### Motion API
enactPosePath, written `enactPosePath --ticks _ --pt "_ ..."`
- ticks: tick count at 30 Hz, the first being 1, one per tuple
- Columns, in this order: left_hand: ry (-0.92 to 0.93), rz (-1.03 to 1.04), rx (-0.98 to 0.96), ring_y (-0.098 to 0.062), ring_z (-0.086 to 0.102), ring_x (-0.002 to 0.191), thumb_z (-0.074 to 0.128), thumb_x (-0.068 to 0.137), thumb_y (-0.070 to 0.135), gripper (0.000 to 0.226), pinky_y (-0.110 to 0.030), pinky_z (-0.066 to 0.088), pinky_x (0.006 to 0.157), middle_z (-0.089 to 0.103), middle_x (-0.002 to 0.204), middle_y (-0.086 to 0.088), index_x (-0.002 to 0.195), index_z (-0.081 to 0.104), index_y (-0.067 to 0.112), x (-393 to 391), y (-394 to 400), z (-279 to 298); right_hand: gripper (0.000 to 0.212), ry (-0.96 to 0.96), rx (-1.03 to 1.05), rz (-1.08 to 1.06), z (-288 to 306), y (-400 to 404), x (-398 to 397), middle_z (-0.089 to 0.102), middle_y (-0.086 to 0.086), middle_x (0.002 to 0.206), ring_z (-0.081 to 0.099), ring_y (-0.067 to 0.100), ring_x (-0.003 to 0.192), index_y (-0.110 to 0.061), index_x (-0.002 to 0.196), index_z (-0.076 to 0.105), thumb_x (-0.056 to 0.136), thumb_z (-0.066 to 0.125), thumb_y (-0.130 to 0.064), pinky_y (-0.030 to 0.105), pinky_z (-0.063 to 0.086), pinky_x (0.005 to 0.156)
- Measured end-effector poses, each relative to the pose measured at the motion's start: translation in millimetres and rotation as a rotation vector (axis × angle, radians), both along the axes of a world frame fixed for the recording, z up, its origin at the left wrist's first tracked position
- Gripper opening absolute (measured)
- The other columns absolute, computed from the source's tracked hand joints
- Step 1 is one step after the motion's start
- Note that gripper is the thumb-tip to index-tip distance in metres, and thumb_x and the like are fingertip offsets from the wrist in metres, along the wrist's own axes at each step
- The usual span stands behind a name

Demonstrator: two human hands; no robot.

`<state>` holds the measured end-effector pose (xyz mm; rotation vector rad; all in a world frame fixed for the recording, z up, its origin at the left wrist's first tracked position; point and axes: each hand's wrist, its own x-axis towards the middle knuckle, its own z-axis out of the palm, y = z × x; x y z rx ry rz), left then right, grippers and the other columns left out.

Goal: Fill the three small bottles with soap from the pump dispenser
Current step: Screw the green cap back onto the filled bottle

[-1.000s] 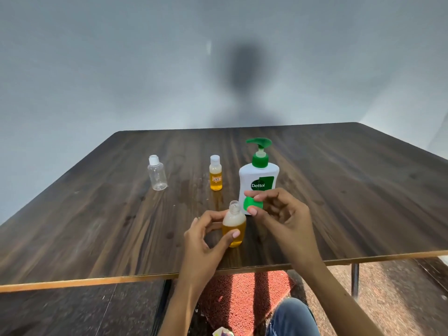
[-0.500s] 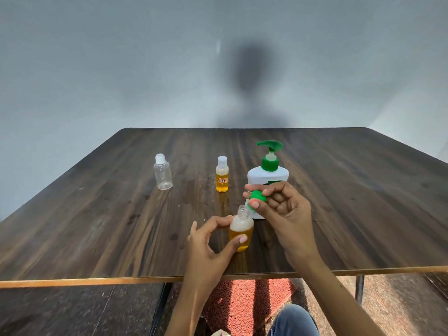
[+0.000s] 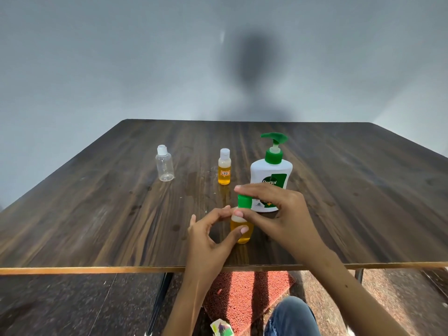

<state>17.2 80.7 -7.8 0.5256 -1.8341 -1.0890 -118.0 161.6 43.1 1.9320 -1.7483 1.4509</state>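
My left hand [image 3: 208, 238] grips a small bottle [image 3: 242, 235] holding orange soap, upright near the table's front edge. My right hand [image 3: 278, 214] pinches a green cap [image 3: 244, 202] on top of that bottle's neck. Just behind stands the white pump dispenser [image 3: 271, 170] with a green pump head. A second small bottle [image 3: 224, 169], capped white and partly full of orange soap, stands left of the dispenser. Further left stands a clear, capped bottle [image 3: 165, 166] with nothing visible inside.
The dark wooden table [image 3: 97, 214] has a pale front edge. Wet smears lie on the wood around the middle bottle. Below the table are a red mat [image 3: 247, 297], a table leg and my knee in jeans.
My right hand has brought the green cap down from beside the dispenser onto the neck of the bottle in my left hand. The camera has tilted slightly.
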Motion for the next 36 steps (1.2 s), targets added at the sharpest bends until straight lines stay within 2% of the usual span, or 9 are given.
enactPosePath --ticks 5,10,13,16,20,27,31,34,36 --pt "-0.007 0.016 -0.002 0.007 0.059 0.11 0.075 0.071 0.039 0.024 -0.053 0.003 0.119 0.066 0.102 0.036 0.094 0.066 0.041 1.1 1.8 -0.4 0.033 0.019 0.139 0.089 8.0 11.9 -9.1 0.059 -0.005 0.129 0.051 0.003 0.122 -0.013 0.122 0.064 0.089 0.06 -0.015 0.02 0.043 0.099" --pt "-0.021 0.035 0.002 0.009 0.058 0.11 0.074 0.07 0.042 0.025 -0.05 0.003 0.12 0.066 0.102 0.036 0.094 0.066 0.041 -0.1 2.2 -2.4 0.035 0.069 0.062 -0.119 11.0 7.1 -5.3 0.069 -0.012 0.099 0.061 -0.003 0.094 -0.02 0.101 0.071 0.078 0.067 -0.046 0.013 0.049 0.08" --pt "-0.016 0.043 0.002 0.009 0.058 0.109 0.074 0.069 0.042 0.025 -0.051 0.003 0.12 0.066 0.102 0.036 0.093 0.066 0.041 -1.1 1.3 -3.6 0.04 0.077 0.054 -0.146 12.8 6.8 -1.2 0.068 -0.012 0.103 0.06 -0.002 0.098 -0.021 0.102 0.07 0.078 0.064 -0.052 0.017 0.051 0.082" --pt "-0.013 0.038 -0.012 0.009 0.058 0.111 0.075 0.068 0.05 0.029 -0.05 0.002 0.12 0.066 0.103 0.036 0.095 0.067 0.042 -1.2 0.7 -4.6 0.036 0.032 0.074 -0.035 16.0 12.1 -1.7 0.064 -0.011 0.12 0.054 -0.002 0.115 -0.018 0.117 0.066 0.085 0.065 -0.035 0.021 0.047 0.094" --pt "0.0 0.051 -0.011 0.009 0.059 0.108 0.067 0.066 0.062 0.035 -0.051 0.003 0.119 0.068 0.104 0.032 0.095 0.07 0.043 -1.4 0.1 -5.3 0.026 0.062 0.144 0.046 16.6 11.6 -5.7 0.066 -0.011 0.116 0.058 0.0 0.111 -0.019 0.111 0.07 0.086 0.063 -0.018 0.026 0.051 0.09" --pt "-0.016 0.06 -0.005 0.013 0.056 0.109 0.065 0.063 0.064 0.038 -0.045 0.004 0.119 0.064 0.102 0.039 0.1 0.059 0.063 -2.0 1.4 -1.9 0.045 0.118 0.153 -0.157 20.4 5.1 1.6 0.065 -0.014 0.101 0.059 0.0 0.094 -0.024 0.101 0.069 0.077 0.057 -0.06 0.023 0.053 0.079" --pt "-0.009 0.054 -0.002 0.012 0.057 0.108 0.066 0.063 0.064 0.036 -0.046 0.003 0.118 0.067 0.103 0.035 0.093 0.071 0.046 -2.4 -0.2 -5.6 0.038 0.074 0.211 0.041 28.6 16.4 -6.0 0.059 -0.013 0.127 0.049 -0.005 0.12 -0.022 0.125 0.062 0.089 0.06 -0.034 0.021 0.045 0.098" --pt "-0.016 0.064 -0.005 0.011 0.058 0.108 0.066 0.062 0.065 0.039 -0.046 0.004 0.118 0.067 0.104 0.033 0.095 0.068 0.043 -2.7 -0.9 -7.0 0.029 0.113 0.195 0.076 28.1 14.1 -11.4 0.065 -0.01 0.119 0.056 -0.002 0.114 -0.018 0.114 0.07 0.086 0.061 -0.015 0.022 0.047 0.095" --pt "-0.023 0.074 -0.006 0.011 0.058 0.108 0.066 0.062 0.066 0.04 -0.045 0.004 0.118 0.067 0.104 0.034 0.094 0.068 0.043 -3.0 -1.0 -7.4 0.023 0.119 0.148 0.017 25.2 9.4 -11.1 0.069 -0.011 0.108 0.06 -0.003 0.104 -0.019 0.103 0.074 0.082 0.066 -0.024 0.02 0.05 0.089"
